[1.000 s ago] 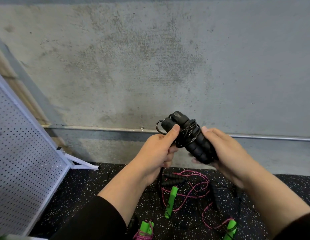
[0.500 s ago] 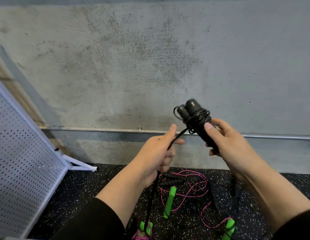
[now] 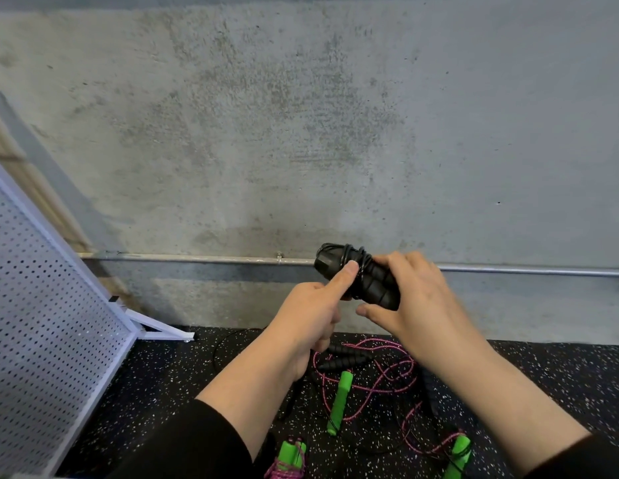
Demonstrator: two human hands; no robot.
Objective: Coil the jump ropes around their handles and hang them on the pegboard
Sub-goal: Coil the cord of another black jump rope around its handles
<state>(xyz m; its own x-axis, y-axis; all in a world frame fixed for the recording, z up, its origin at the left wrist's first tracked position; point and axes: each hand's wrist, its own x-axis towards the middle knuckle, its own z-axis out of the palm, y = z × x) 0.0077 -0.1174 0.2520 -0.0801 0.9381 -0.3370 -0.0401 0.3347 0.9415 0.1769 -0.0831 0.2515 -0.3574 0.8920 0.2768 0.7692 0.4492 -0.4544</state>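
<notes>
I hold a black jump rope [image 3: 356,274] in front of me, its two foam handles side by side with black cord wound around their upper part. My right hand [image 3: 415,299] grips the lower end of the handles. My left hand [image 3: 311,312] presses its thumb on the coil and pinches the loose cord, which drops down toward the floor. The white pegboard [image 3: 42,323] leans at the left, no hooks visible on it. On the floor below lie a pink rope with green handles [image 3: 339,399] and another pair of black handles [image 3: 342,357].
A concrete wall with a metal pipe [image 3: 197,259] fills the back. The speckled black rubber floor [image 3: 163,392] holds tangled ropes, a coiled pink rope with green handles [image 3: 291,458] at the bottom, and a further green handle [image 3: 458,454] at bottom right. The pegboard's white foot [image 3: 163,330] juts out.
The handles dropped from a raised, upright pose to a lower, nearly level one. My left hand came back up to the coil, laying another turn of cord and pressing it with the thumb.
</notes>
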